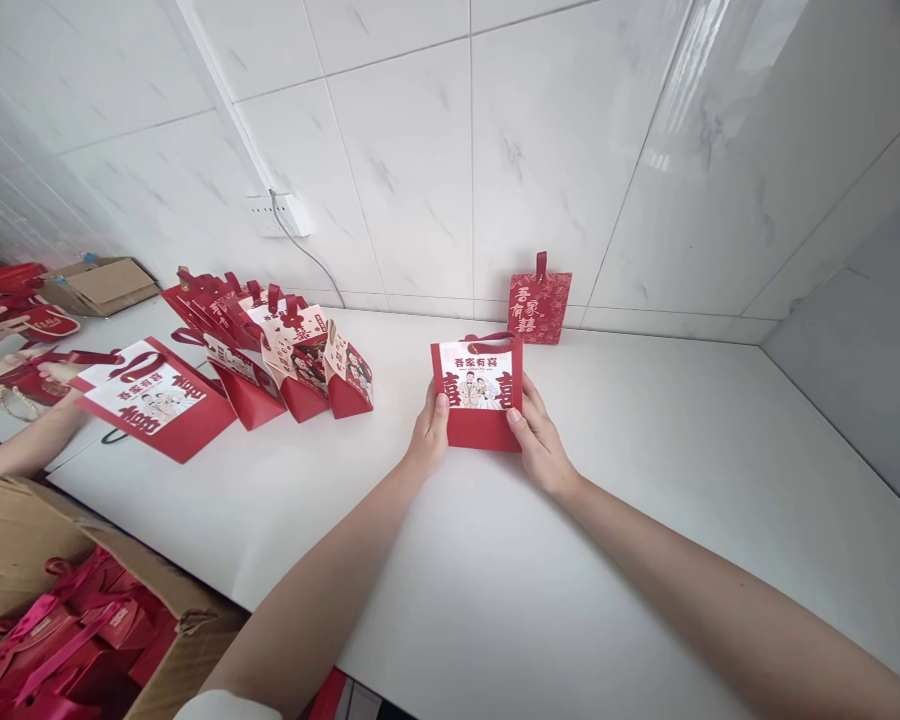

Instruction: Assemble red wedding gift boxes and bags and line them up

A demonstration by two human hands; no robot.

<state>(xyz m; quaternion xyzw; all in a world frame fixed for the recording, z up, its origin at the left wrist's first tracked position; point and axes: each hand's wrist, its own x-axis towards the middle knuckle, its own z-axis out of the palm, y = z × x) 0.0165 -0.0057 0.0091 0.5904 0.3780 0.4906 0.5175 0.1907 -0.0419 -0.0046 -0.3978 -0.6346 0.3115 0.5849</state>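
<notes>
Red covers most of the gift bag point(485, 430), which sits upright between the person's 2 bare hands, directly in front of the wearer. The left hand point(427, 432) wraps its left edge, thumb pressed to the front face and fingers curled away at the side; the right hand point(546, 443) grips the opposite edge the same way, thumb lower on the front. Both sets of fingers are parted only enough to pinch the bag's sides. Between the thumbs shows a white panel with 2 printed figures and red characters, and above the fingertips a dark red ribbon loop. Whether the base touches the white table point(645, 580) cannot be told. Just beyond the right fingers, a patterned red bag point(541, 308) stands close to the tiled wall point(405, 130). Well to the left of the left fingers, decorated boxes point(307, 375) stand clustered, with a flat red bag point(184, 430) beside them. Farther left, another person's arm point(41, 437) reaches in; nearer the wearer, a cardboard carton point(15, 500) holds red boxes point(82, 640).
</notes>
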